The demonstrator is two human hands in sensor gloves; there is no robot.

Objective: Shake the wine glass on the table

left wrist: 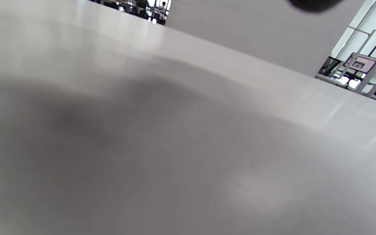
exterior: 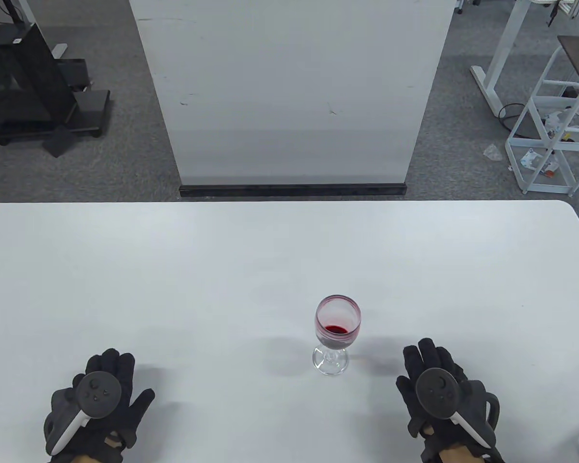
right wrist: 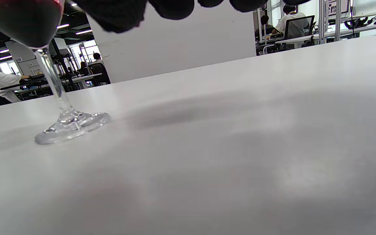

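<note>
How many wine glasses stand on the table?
1. The glass stands upright near the table's front edge, just left of the right hand, which is not touching it.

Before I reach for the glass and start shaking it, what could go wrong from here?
1. The clear stemmed wine glass holds red liquid and stands on a thin stem; a sideways bump from the gloved right hand, the nearer one, could tip it.
2. Hard shaking could slosh red liquid onto the white table.
3. The gloved left hand lies flat and far off, so it likely cannot steady the foot quickly.
</note>
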